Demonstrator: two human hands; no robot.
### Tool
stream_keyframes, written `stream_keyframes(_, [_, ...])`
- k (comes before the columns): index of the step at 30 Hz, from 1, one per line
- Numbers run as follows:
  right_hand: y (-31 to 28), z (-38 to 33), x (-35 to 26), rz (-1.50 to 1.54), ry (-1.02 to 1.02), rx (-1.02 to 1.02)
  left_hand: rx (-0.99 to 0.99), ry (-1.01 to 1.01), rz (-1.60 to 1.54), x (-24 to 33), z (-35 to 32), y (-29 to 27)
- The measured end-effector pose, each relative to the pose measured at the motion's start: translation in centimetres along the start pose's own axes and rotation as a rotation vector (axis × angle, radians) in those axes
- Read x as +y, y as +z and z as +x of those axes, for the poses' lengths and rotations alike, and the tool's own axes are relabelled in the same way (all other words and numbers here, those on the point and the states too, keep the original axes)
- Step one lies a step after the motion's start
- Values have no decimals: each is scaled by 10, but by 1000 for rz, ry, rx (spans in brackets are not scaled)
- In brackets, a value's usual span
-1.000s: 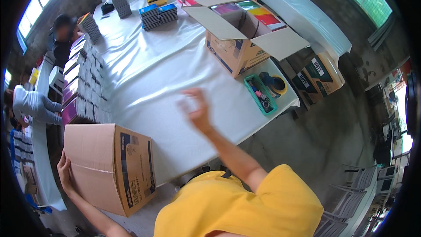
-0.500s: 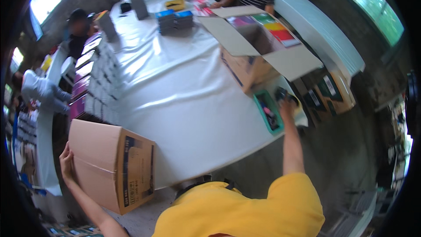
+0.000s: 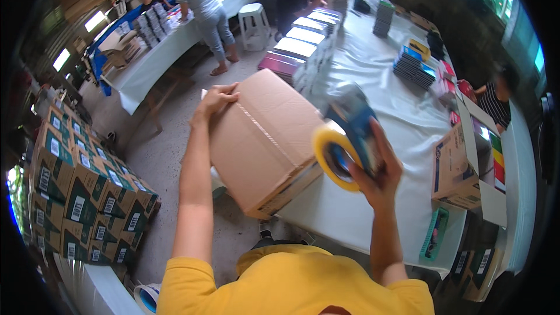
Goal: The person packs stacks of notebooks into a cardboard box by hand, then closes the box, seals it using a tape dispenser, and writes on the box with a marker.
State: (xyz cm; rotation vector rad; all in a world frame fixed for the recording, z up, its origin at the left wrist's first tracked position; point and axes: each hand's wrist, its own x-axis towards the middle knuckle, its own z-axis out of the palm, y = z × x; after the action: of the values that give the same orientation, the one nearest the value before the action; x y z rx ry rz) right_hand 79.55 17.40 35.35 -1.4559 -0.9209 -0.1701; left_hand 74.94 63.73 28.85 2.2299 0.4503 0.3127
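Note:
A brown cardboard box [image 3: 262, 134] is tilted in front of me at the left edge of the white-covered table, a seam running across its upper face. My left hand [image 3: 218, 100] grips its far left edge, fingers bent over the cardboard. In my right hand [image 3: 380, 175] is a tape dispenser [image 3: 353, 119], blurred by motion, loaded with a wide yellow tape roll [image 3: 319, 150]. The dispenser hangs over the box's right end; whether the tape touches the cardboard I cannot tell.
An open carton [image 3: 452, 169] and a green basket [image 3: 432, 239] stand on the white table [image 3: 361, 216] to the right. Stacks of books [image 3: 300, 46] line its left side. Stacked cartons [image 3: 87, 198] rise at far left, a white stool [image 3: 254, 23] farther back. Other people work around the tables.
My right hand has brought the tape dispenser from beside the green basket over to the box. The view has swung left. My left hand still holds the box, which is now tilted differently.

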Motion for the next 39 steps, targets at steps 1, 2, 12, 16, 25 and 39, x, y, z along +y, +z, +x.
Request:
stream_keyframes(1, [27,22,-9,-56,-51,-57,-10,17,-65,5,0,4])
stream_keyframes(2, [55,37,-16,-43,-87,-62,3,-13,-4,4,-2,1])
stream_keyframes(12, [166,51,-10,-168,-143,-150,308,219,90,20,-3,11])
stream_keyframes(16, [178,47,-14,-168,-126,-214,-489,-302,-698,79,-31,-41])
stream_keyframes(25, [176,48,0,-221,-170,-186,-376,4,171,185,-67,-102])
stream_keyframes(39, [177,66,-40,-177,167,-430,-301,-30,-192,15,35,-127])
